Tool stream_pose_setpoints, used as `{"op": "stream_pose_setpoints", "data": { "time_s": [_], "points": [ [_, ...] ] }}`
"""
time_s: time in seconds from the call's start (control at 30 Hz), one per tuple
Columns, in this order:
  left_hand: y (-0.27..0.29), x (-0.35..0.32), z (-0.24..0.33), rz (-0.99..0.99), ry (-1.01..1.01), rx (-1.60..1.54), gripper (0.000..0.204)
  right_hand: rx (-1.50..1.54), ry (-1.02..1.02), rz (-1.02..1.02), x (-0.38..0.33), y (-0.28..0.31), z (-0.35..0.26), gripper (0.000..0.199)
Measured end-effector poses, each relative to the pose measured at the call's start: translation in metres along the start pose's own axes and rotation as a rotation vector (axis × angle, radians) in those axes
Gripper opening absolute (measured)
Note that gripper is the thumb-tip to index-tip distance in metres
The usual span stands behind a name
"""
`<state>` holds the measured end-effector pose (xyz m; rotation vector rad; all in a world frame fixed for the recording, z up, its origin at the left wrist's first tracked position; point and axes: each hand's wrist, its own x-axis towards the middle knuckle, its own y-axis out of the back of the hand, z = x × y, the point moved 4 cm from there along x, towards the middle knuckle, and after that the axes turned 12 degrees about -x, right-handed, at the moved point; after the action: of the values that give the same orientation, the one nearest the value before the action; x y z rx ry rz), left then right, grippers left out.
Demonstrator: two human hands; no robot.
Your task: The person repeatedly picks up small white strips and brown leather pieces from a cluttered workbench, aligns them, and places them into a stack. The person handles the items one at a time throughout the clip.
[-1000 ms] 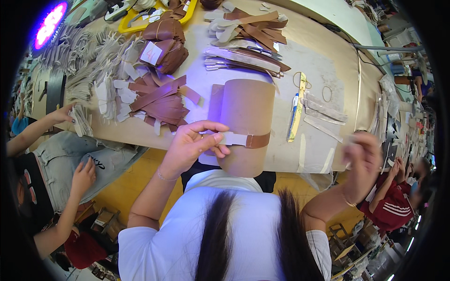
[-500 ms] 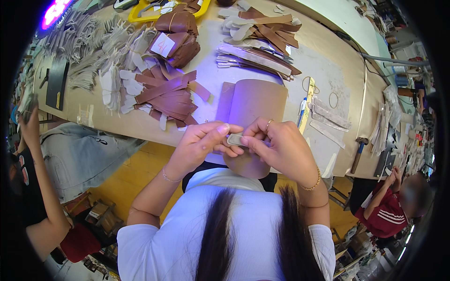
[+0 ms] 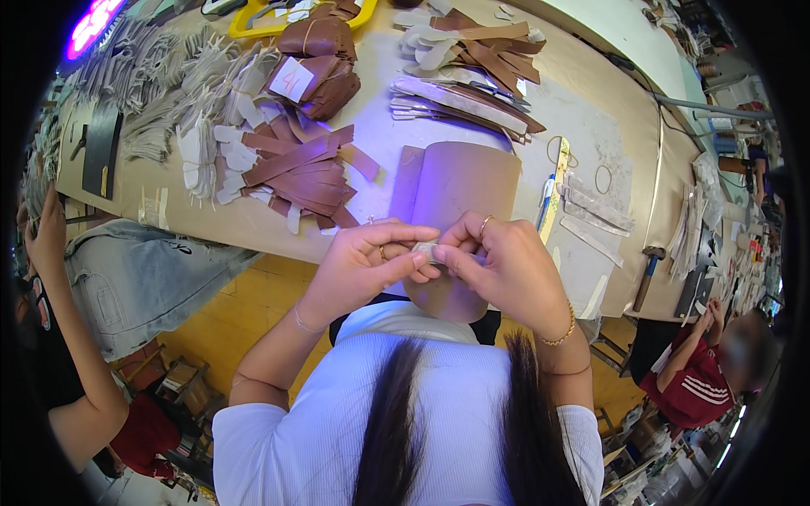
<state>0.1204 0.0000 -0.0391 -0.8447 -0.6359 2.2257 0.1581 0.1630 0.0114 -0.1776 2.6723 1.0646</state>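
Note:
A small pale grey piece with a rounded end [image 3: 427, 250] is held between my two hands, above the near edge of the table. My left hand [image 3: 359, 260] is closed on its left side, thumb and fingers pinching it. At the other side my right hand [image 3: 510, 263] pinches it between thumb and curled fingers. The fingers cover most of the piece, so its full shape is hidden. Beneath and behind my hands lies a curved brown sheet [image 3: 468, 181], bending down over the table's near edge.
Brown strips [image 3: 304, 169] and a tagged brown bundle [image 3: 325, 72] lie left, near bundled pale strips [image 3: 198, 156]. Stacked strips [image 3: 460, 105] lie behind the sheet. Rightward are a yellow ruler [image 3: 553, 198], pale strips [image 3: 595, 211] and a hammer [image 3: 648, 278]. Co-workers are at both sides.
My left thumb has come down onto the pale piece, and the left fingers have shifted over it. Less of the piece shows now. My right hand has hardly moved.

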Motion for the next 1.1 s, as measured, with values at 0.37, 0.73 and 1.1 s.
{"op": "stream_pose_setpoints", "data": {
  "time_s": [0.37, 0.73, 1.1],
  "points": [
    [0.000, 0.000, 0.000, 0.015, -0.027, 0.052, 0.028, -0.022, -0.018, 0.021, -0.002, -0.003, 0.000, 0.015],
    [0.013, 0.006, -0.007, 0.065, -0.003, -0.040, 0.032, 0.005, -0.130, 0.053, -0.021, 0.015, 0.014, 0.017],
    [0.021, 0.009, -0.015, 0.068, 0.041, -0.108, 0.034, 0.035, -0.200, 0.032, -0.023, 0.013, 0.022, 0.019]
  ]
}}
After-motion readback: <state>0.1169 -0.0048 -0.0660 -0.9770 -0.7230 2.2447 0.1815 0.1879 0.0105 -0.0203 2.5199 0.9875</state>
